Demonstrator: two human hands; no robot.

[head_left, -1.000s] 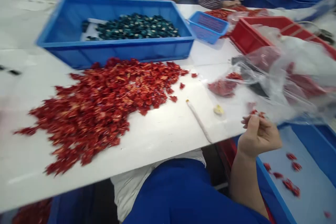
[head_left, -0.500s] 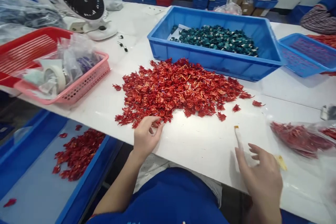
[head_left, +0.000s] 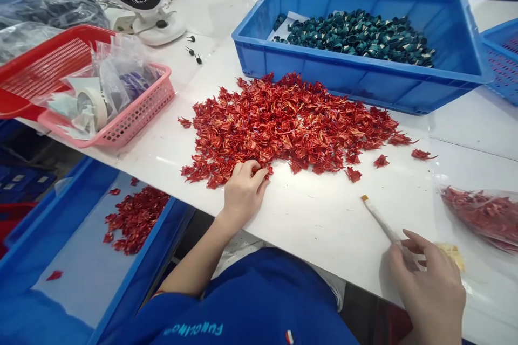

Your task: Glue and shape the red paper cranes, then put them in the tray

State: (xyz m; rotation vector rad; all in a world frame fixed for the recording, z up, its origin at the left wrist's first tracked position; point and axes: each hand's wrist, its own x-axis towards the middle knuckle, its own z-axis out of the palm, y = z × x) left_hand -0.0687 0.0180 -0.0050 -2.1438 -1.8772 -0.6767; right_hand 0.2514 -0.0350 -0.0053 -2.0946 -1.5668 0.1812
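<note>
Our left grip (head_left: 245, 194) has curled in at the near edge of the red petal heap (head_left: 283, 129), any held pieces hidden; the heap runs sideways, nearer this hand. Right of it, our right grip (head_left: 429, 285) half-opens beside a pale stick (head_left: 378, 221).
</note>
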